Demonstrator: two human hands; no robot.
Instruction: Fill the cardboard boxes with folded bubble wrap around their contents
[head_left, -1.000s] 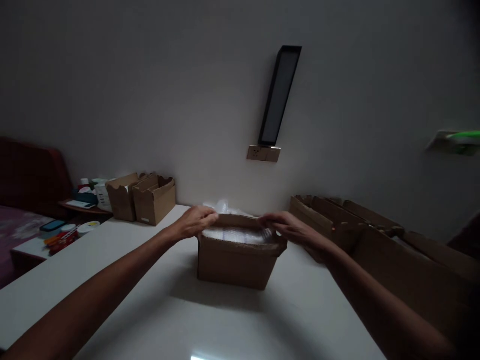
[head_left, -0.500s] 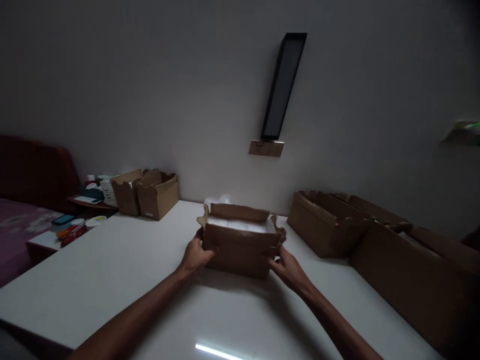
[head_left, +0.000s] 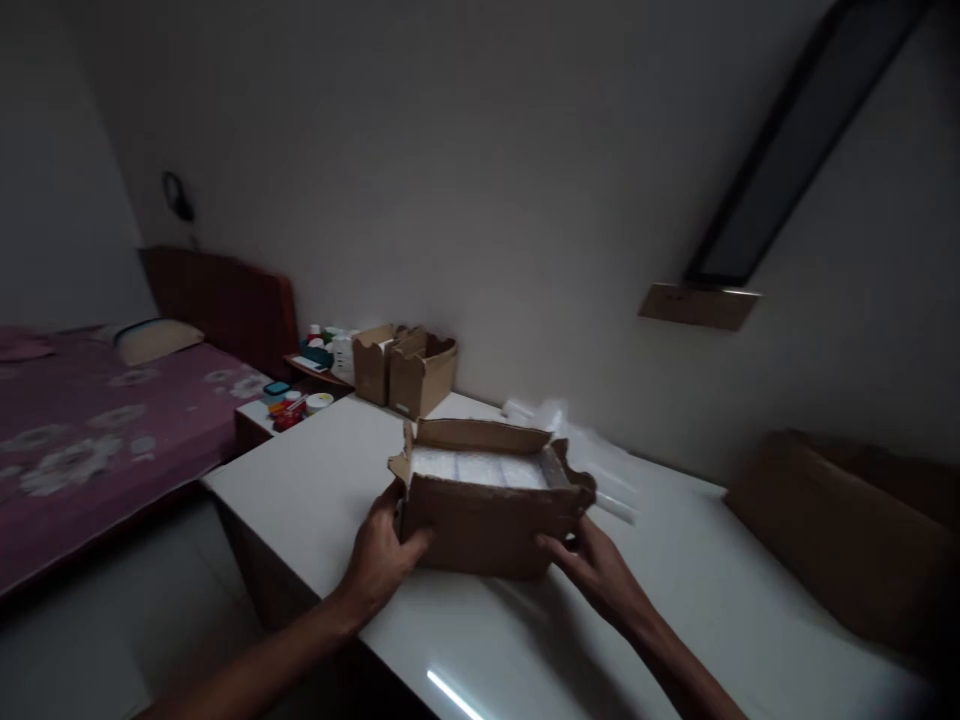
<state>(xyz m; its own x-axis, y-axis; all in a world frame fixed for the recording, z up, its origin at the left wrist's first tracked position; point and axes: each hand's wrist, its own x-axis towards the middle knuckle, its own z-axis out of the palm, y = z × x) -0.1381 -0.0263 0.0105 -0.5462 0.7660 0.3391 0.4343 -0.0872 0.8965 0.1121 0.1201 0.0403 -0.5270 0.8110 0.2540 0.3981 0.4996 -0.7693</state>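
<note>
Between my two hands is a small open cardboard box (head_left: 480,525) with wavy-cut ends. White, shiny packets that look plastic-wrapped (head_left: 480,468) fill its inside. My left hand (head_left: 382,550) grips the box's left end, thumb on the front face. At the right end, my right hand (head_left: 592,560) grips it the same way, thumb near the lower front corner. A shadow falls on the white table below; whether the box's base touches the top I cannot tell. Behind the box lies clear plastic wrap (head_left: 600,455), partly hidden by it.
Two similar cardboard boxes (head_left: 421,378) stand at the table's far left corner. A larger cardboard box (head_left: 832,540) sits at the right. Past the white table (head_left: 315,500) are a low stand with small items (head_left: 292,408) and a bed (head_left: 112,430). A socket plate (head_left: 699,306) is on the wall.
My view has turned left, bringing the bed into sight. Both hands still hold the box, which has moved left along the table with them, uncovering more of the plastic wrap behind.
</note>
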